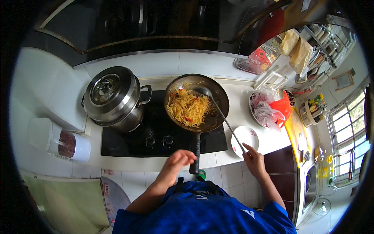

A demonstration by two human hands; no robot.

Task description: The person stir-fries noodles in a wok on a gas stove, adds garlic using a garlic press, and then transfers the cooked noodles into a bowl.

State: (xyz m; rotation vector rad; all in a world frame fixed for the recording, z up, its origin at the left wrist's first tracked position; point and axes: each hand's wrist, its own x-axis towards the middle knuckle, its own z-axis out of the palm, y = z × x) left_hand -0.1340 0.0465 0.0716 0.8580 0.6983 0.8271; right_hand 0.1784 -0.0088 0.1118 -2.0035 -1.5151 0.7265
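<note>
A dark wok [217,122] on the black glass hob holds thin yellow shreds [185,108] with bits of red chili. My right hand [253,159] grips the long handle of a metal ladle [203,91], whose bowl lies in the wok against the shreds. The ladle's shaft crosses above a white plate [250,134] with a pink flower pattern, on the counter right of the hob. My left hand [182,159] is just left of the wok's black handle [196,152], fingers loosely curled, not wrapped around it; whether the fingertips touch it cannot be told.
A lidded steel steamer pot [117,99] stands at the hob's left, its side handle towards the wok. Further left is a clear-and-white container [73,146]. At right are a bowl with plastic bags [267,108], a yellow cutting board [296,131] and a cleaver [303,142]. A range hood [163,26] overhangs the hob.
</note>
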